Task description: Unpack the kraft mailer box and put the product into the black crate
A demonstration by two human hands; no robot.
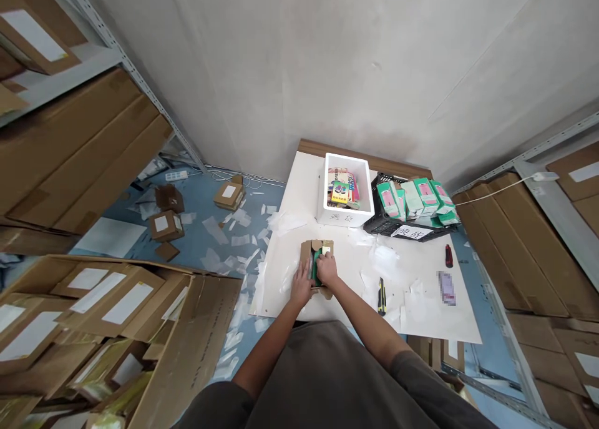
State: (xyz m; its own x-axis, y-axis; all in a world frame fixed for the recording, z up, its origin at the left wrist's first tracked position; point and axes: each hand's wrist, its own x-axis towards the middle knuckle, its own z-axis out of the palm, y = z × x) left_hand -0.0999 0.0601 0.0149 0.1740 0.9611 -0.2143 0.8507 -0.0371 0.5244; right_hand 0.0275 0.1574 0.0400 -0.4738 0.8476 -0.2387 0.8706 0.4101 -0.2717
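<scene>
A small open cardboard box (309, 251) lies on the white table (421, 316) in front of me. My left hand (302, 286) rests on its left side, fingers curled against the cardboard. My right hand (327, 269) is closed on a green packet (317, 258) that sits inside the box. Both forearms reach forward from the bottom of the view.
A white bin (345, 189) of colourful packs and a black crate (395, 224) of green boxes stand at the table's back. A utility knife (381, 295), a red tool (448, 255) and plastic scraps lie on the table. Cardboard cartons fill shelves and floor left and right.
</scene>
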